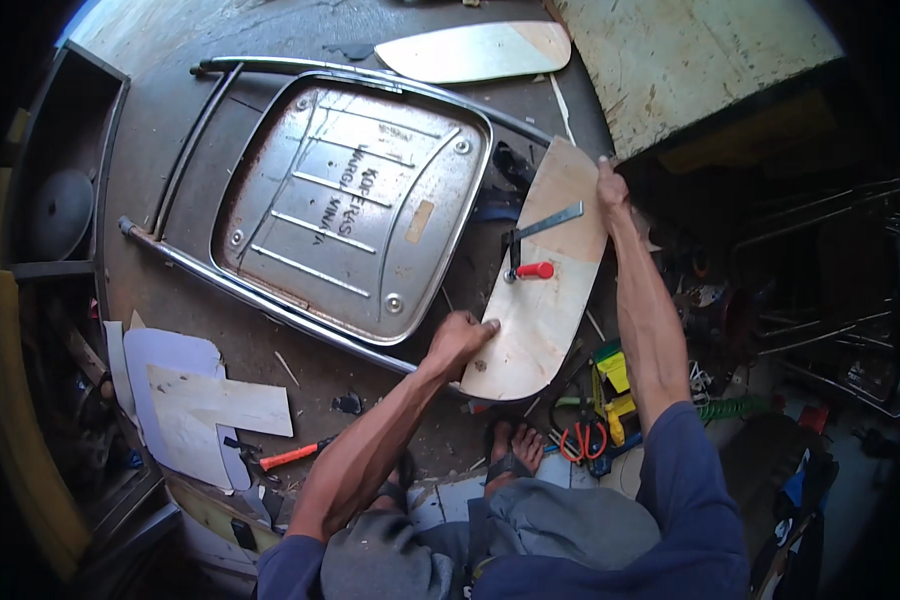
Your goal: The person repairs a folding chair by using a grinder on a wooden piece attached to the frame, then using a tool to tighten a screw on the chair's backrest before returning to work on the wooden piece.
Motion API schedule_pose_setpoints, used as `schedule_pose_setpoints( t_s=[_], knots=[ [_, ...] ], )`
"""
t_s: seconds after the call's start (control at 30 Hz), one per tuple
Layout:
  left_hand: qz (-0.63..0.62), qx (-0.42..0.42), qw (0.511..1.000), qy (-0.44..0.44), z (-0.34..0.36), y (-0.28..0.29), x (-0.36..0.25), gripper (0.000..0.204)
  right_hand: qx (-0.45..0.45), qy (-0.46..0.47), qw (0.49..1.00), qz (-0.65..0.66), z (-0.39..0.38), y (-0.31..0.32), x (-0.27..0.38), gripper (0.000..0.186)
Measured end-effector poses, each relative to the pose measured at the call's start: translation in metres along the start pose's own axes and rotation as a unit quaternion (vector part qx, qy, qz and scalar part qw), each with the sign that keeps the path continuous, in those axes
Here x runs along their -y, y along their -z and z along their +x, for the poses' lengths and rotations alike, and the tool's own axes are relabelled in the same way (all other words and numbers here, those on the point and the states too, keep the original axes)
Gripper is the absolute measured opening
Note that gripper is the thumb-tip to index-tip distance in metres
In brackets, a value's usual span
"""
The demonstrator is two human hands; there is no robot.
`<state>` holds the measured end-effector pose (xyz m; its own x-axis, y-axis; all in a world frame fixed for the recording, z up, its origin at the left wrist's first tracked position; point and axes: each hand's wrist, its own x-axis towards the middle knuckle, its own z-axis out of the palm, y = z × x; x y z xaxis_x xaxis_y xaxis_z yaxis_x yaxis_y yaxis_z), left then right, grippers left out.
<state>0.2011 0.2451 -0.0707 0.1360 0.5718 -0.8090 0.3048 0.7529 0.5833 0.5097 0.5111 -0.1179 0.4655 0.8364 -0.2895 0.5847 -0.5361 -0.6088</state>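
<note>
A curved plywood panel lies tilted across the right side of a folded metal chair. A clamp with a red handle grips the panel near its middle. My left hand holds the panel's lower left edge, fingers curled over it. My right hand grips the upper right edge. The chair lies upside down on the ground, its rusty seat pan facing up.
A second curved plywood piece lies beyond the chair. Cut paper templates and a red-handled tool sit lower left. Orange scissors and a yellow tool lie by my sandalled foot. A worn board stands upper right.
</note>
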Motion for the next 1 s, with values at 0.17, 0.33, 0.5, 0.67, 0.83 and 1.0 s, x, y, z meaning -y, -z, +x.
schedule_pose_setpoints(
  t_s=[0.17,0.33,0.5,0.67,0.83,1.0],
  knots=[
    [0.104,-0.087,0.984,-0.118,0.017,-0.012,-0.001,0.066,0.015,-0.006,0.998,-0.062,-0.02,0.015,0.025,0.094],
    [0.117,0.134,0.979,-0.101,0.03,-0.014,-0.018,0.064,-0.015,0.042,0.985,-0.169,-0.039,0.041,0.036,0.078],
    [0.051,0.094,0.988,-0.111,0.031,-0.01,-0.003,0.06,-0.036,0.317,0.936,-0.148,-0.16,0.077,0.074,0.038],
    [0.034,0.055,0.989,-0.132,0.025,-0.017,-0.005,0.058,0.205,0.259,0.938,-0.101,-0.269,0.114,0.084,0.033],
    [-0.003,-0.012,0.991,-0.131,0.013,-0.019,-0.01,0.053,0.115,0.496,0.823,-0.253,-0.288,0.09,0.081,0.034],
    [-0.011,0.078,0.991,-0.108,0.015,-0.015,-0.015,0.057,0.119,0.419,0.811,-0.391,-0.286,0.078,0.091,0.028]
  ],
)
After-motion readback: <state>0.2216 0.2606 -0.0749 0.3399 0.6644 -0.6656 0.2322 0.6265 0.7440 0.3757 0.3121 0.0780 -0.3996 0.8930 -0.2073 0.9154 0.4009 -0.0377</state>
